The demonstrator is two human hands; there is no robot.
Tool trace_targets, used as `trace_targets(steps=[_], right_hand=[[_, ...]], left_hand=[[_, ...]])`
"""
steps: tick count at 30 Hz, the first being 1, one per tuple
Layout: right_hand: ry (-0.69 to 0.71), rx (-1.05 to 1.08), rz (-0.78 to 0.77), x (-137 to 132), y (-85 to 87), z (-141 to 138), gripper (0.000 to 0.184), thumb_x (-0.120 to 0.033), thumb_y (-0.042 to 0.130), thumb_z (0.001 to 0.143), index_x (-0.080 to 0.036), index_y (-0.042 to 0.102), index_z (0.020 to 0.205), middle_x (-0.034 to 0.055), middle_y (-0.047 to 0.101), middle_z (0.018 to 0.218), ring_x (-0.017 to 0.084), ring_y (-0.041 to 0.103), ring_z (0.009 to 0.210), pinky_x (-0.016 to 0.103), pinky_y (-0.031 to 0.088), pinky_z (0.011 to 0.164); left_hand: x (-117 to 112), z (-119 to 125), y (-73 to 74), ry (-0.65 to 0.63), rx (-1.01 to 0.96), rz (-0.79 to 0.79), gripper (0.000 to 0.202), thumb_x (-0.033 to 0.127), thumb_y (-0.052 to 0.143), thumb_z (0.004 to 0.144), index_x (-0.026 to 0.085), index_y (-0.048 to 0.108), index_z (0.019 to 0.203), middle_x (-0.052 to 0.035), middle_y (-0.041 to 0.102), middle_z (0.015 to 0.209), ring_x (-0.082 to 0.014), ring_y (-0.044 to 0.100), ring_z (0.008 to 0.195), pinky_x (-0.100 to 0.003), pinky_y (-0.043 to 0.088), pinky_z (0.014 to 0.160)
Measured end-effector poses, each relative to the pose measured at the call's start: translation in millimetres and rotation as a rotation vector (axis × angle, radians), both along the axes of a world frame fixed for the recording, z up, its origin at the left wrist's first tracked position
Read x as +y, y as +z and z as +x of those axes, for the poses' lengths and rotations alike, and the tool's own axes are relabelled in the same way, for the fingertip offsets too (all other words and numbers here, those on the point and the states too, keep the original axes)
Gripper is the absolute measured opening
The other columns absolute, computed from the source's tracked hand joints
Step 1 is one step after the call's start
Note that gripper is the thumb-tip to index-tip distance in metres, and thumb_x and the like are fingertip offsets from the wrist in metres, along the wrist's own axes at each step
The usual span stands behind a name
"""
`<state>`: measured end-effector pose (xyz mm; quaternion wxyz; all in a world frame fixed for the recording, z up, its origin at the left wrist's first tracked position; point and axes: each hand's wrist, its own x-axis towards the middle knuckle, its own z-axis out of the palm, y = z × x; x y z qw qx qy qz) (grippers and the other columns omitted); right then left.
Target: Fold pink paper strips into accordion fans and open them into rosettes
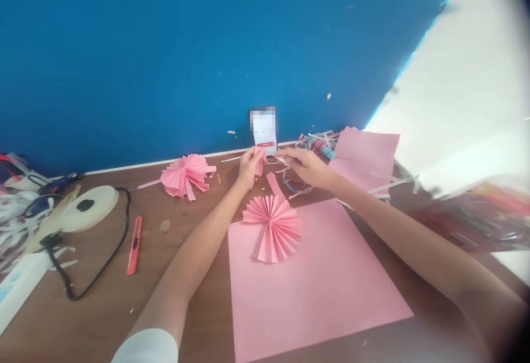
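My left hand (248, 167) is closed around a small folded piece of pink paper (260, 160), held up near the back of the table. To its right, my right hand (306, 167) pinches what looks like a thin white strip (282, 160); its far end is hard to make out. Below both hands, a pleated pink paper fan (276, 228) lies spread on a large pink sheet (323, 297). Another pleated pink paper rosette (185, 176), with loose strips at its sides, rests left of my left hand.
A phone (265, 131) leans on the blue wall behind my hands. At left lie a red box cutter (134, 246), a roll of tape (93, 208), a black cable (124, 236) and a white power strip (22, 286). More pink sheets (366, 156) and paper scraps sit back right.
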<state>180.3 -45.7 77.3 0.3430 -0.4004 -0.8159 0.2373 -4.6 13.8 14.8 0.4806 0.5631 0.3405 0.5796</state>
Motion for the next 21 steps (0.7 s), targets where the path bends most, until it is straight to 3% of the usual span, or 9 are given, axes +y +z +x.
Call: trace_targets(steps=[3, 5, 8, 12, 14, 19, 21], right_hand=[[-0.031, 0.05, -0.057, 3.5, -2.5, 2.7, 0.037, -0.024, 0.041, 0.089, -0.022, 0.06, 0.121, 0.0067, 0.064, 0.117, 0.02, 0.063, 0.097, 0.032, 0.048, 0.086], [-0.039, 0.062, -0.153, 3.6, -3.5, 4.1, 0.041, -0.024, 0.042, 0.089, -0.025, 0.055, 0.127, 0.0063, 0.064, 0.113, 0.016, 0.066, 0.078, 0.03, 0.053, 0.07], [-0.052, 0.072, -0.358, 2.3, -3.0, 5.4, 0.049, -0.022, 0.041, 0.089, -0.029, 0.044, 0.137, 0.0067, 0.063, 0.111, 0.011, 0.064, 0.057, 0.023, 0.051, 0.048], [-0.128, 0.093, -0.537, 2.5, -1.9, 6.7, 0.055, -0.016, 0.038, 0.09, -0.029, 0.034, 0.143, 0.0087, 0.062, 0.117, 0.013, 0.069, 0.07, 0.023, 0.057, 0.056], [-0.135, 0.101, -0.525, 3.5, -1.9, 8.3, 0.057, -0.014, 0.037, 0.09, -0.029, 0.032, 0.144, 0.0085, 0.057, 0.126, 0.015, 0.069, 0.081, 0.026, 0.06, 0.065], [-0.286, 0.016, -0.186, 6.2, -2.1, 13.9, 0.055, -0.011, 0.038, 0.086, -0.027, 0.044, 0.139, 0.0077, 0.041, 0.142, 0.022, 0.063, 0.104, 0.037, 0.056, 0.086], [-0.308, 0.014, -0.144, 7.0, -3.0, 14.4, 0.056, -0.01, 0.04, 0.085, -0.027, 0.045, 0.138, 0.0078, 0.04, 0.143, 0.024, 0.063, 0.106, 0.04, 0.054, 0.089]], left_hand=[[1.7, -1.4, -1.5, 0.012, -0.065, -0.032, 0.02, 0.037, 0.059, 0.081, 0.018, 0.058, 0.076, 0.0026, 0.052, 0.059, -0.0092, 0.05, 0.059, -0.023, 0.043, 0.067], [1.9, -2.0, -1.6, 0.003, -0.065, -0.05, 0.02, 0.037, 0.058, 0.082, 0.018, 0.058, 0.077, 0.0025, 0.051, 0.058, -0.0093, 0.049, 0.057, -0.023, 0.043, 0.063], [1.6, -1.6, -1.2, -0.009, -0.044, -0.057, 0.02, 0.038, 0.058, 0.082, 0.018, 0.058, 0.078, 0.0023, 0.051, 0.058, -0.0094, 0.049, 0.056, -0.023, 0.042, 0.062], [1.1, -0.8, -1.4, -0.043, -0.076, -0.042, 0.02, 0.037, 0.057, 0.082, 0.017, 0.059, 0.078, 0.0017, 0.052, 0.058, -0.0092, 0.05, 0.056, -0.023, 0.042, 0.06], [0.5, -0.8, -1.2, -0.06, -0.076, -0.044, 0.019, 0.036, 0.057, 0.082, 0.017, 0.059, 0.08, 0.0018, 0.052, 0.058, -0.009, 0.05, 0.055, -0.022, 0.041, 0.059], [-2.2, -1.1, 0.8, -0.111, -0.046, -0.062, 0.019, 0.035, 0.055, 0.083, 0.017, 0.059, 0.088, 0.0019, 0.054, 0.057, -0.009, 0.05, 0.055, -0.021, 0.04, 0.059], [-2.5, -0.8, 1.2, -0.124, -0.047, -0.07, 0.019, 0.035, 0.056, 0.083, 0.017, 0.058, 0.088, 0.0018, 0.054, 0.057, -0.009, 0.051, 0.055, -0.021, 0.04, 0.058]])
